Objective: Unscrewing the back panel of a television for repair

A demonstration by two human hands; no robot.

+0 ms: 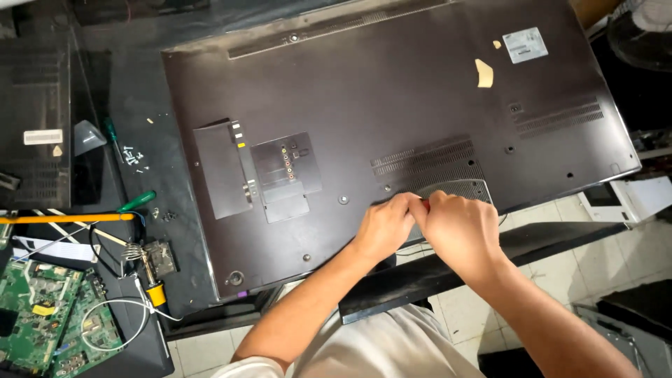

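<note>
A large flat-screen television with a dark brown plastic back cover (392, 105) lies face down across a black workbench (150, 161), its lower edge overhanging the bench toward the person. The cover carries a recessed connector panel (285, 168), ventilation slots (427, 157), a white rectangular label (525, 45) and 2 scraps of tan tape (483, 73). Left of the television, on the bench, lie 2 green-handled screwdrivers (136, 201), a few loose small screws (134, 155), a soldering iron with a yellow grip (150, 276) and 2 green circuit boards (49, 315). A long yellow rod (66, 218) lies across the bench's left edge. Below the bench shows a pale tiled floor (532, 224).

Both forearms reach up from the bottom of the view and meet at the cover's lower edge, by a grey mesh grille (455, 190). The left hand (383, 225) is curled into a loose fist, fingertips pinched against the cover. The right hand (458, 227) is clenched around a small red-handled tool (424, 204), only a sliver of which shows between the 2 hands, touching both
</note>
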